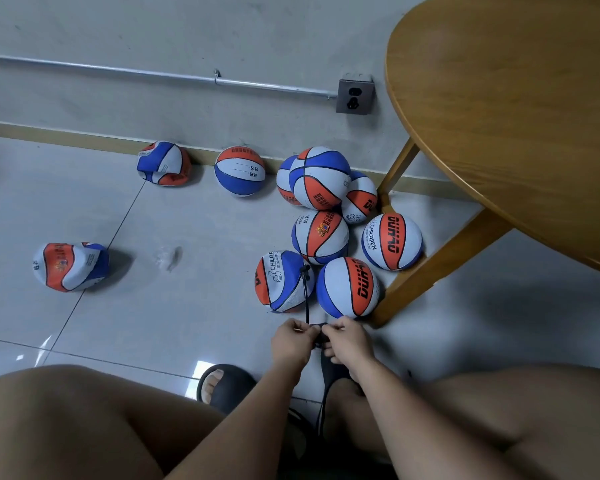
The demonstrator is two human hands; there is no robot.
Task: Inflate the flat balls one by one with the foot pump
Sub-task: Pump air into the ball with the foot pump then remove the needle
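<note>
At six o'clock the hose [306, 299] is pinched by the left hand [291, 341] and right hand [349, 342], its tip apparently seated in the half-flat ball [281, 282] at twelve o'clock of them, so treading the pump is judged to be called for next.

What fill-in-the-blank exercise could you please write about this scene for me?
The left hand and right hand pinch a black hose that runs up to a ____.
On the left lie ____ crumpled flat balls.
The round table is made of ____.
Missing words: ball; two; wood.
</note>
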